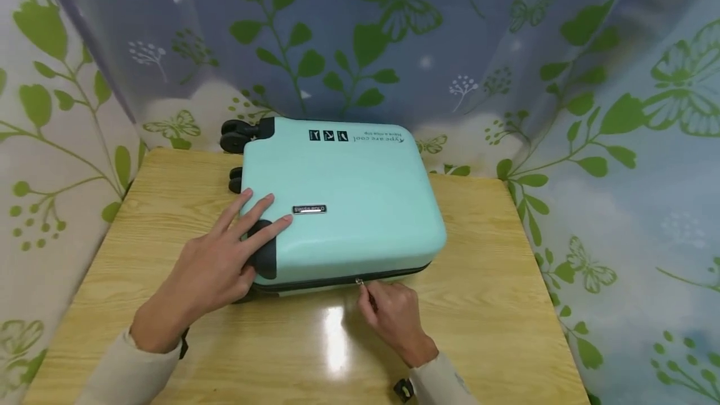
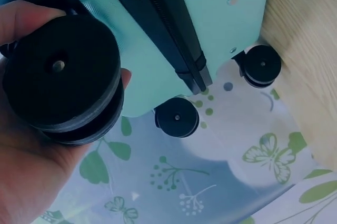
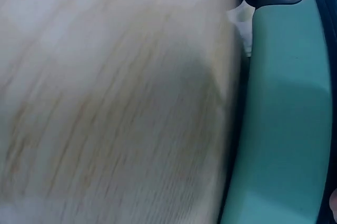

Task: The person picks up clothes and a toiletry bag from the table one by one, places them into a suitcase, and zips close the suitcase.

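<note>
A mint-green hard-shell suitcase (image 1: 343, 186) lies flat on the wooden table, its wheels pointing left. My left hand (image 1: 216, 261) rests on its near left corner, fingers spread and fairly straight over the black corner guard (image 1: 264, 252). In the left wrist view, that hand (image 2: 31, 166) lies around a black wheel (image 2: 63, 71), which hides part of it. At the near side my right hand (image 1: 394, 311) pinches the zipper pull (image 1: 359, 281) between thumb and curled index finger. Only a sliver of this hand (image 3: 334, 203) shows in the right wrist view.
The wooden table (image 1: 484, 305) extends around the suitcase. Behind it hangs a curtain (image 1: 478, 49) printed with leaves and butterflies. More wheels (image 2: 177, 117) stick out from the suitcase's left end. A black strap end (image 1: 403, 389) shows by the right sleeve.
</note>
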Available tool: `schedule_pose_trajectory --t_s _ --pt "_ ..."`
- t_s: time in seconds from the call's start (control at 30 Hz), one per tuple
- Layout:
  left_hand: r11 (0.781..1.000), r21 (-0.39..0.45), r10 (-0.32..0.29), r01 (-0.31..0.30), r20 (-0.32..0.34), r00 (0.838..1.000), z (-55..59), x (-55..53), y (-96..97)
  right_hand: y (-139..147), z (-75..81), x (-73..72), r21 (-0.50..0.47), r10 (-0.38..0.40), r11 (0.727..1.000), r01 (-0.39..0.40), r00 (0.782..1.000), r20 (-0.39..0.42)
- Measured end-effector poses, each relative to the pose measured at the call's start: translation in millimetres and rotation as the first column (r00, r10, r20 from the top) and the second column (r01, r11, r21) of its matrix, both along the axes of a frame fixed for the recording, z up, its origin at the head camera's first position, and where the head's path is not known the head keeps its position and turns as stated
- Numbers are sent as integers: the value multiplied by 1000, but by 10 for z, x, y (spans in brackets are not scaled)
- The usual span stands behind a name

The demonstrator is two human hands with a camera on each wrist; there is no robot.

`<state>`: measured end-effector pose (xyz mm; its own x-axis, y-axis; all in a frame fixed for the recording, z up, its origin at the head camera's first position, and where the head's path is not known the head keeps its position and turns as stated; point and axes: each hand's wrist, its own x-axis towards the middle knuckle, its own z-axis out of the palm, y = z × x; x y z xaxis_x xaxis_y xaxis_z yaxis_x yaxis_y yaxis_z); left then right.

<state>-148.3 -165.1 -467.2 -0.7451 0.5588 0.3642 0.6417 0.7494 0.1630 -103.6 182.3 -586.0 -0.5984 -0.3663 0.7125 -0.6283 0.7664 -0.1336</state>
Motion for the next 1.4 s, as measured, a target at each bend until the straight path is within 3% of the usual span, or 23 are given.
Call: schedule_pose_trajectory --t_s 0.17,0.3,0.43,0.67,1.0,1.13,1.27,1.4 --pt "999 17 -29 29 2 1000 -14 -32 51 41 -16 35 -59 -53 997 52 999 -12" --pt "1000 12 -24 24 18 1000 -7 -37 52 33 -39 74 -81 -74 994 76 997 26" --pt "1000 1 -12 12 33 999 -13 -12 2 7 -55 101 -58 -31 998 35 997 76" --pt "999 32 -43 42 33 999 -35 -19 -44 -16 -19 85 -38 13 999 -9 994 107" --pt "992 45 -121 119 42 992 0 -93 -282 -194 -9 94 18 136 990 -137 989 66" --pt "993 37 -110 109 26 994 5 -80 -373 -317 7 89 27 178 983 -181 982 66" --pt "998 38 -43 41 42 998 15 48 -348 -396 9 93 44 182 982 -186 980 83" --pt "995 99 -22 17 48 999 54 291 -186 -428 -18 121 52 169 983 -176 980 106"
